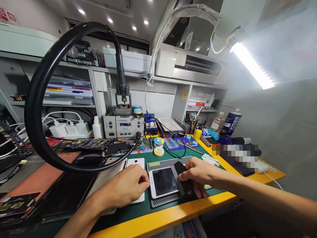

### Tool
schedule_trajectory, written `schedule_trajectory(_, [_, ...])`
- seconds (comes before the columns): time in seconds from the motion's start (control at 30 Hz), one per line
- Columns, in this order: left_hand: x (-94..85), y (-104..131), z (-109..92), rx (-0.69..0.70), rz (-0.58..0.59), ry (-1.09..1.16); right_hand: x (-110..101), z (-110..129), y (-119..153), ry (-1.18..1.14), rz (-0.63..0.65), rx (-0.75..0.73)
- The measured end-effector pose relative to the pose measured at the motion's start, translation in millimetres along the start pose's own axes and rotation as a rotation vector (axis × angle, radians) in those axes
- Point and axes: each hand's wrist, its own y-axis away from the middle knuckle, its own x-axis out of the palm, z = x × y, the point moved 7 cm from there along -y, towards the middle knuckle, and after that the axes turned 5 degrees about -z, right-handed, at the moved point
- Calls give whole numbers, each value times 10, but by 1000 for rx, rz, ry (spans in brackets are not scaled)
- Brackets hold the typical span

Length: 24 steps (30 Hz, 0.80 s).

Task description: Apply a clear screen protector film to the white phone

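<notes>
A white phone [163, 181] with a dark screen lies on a grey perforated mat [166, 201] near the table's front edge. My right hand [198, 175] pinches a flat black piece with a grey strip [180, 178], held over the phone's right end. Its other fingers hang down beside the mat. My left hand [131, 183] is closed at the phone's left edge, above another white phone [138, 162] lying left of the mat. Whether anything is between its curled fingertips is hidden.
A thick black hose [31, 99] loops in front on the left, by a rework station [123, 127]. Several phones and boards lie at left. Round tins [158, 151], a bottle [198, 134] and a spray can [231, 122] stand farther back. A yellow edge [163, 219] borders the table.
</notes>
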Motion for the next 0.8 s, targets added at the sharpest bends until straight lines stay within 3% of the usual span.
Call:
schedule_trajectory(0.33, [29,2,86,-13,-72,-13,333,273,-112,-13,71,154])
schedule_trajectory(0.63, [-2,4,99,-9,-104,-5,578,463,-213,1,182,153])
schedule_trajectory(0.8, [1,-5,75,-2,-45,26,664,496,-244,-22,178,123])
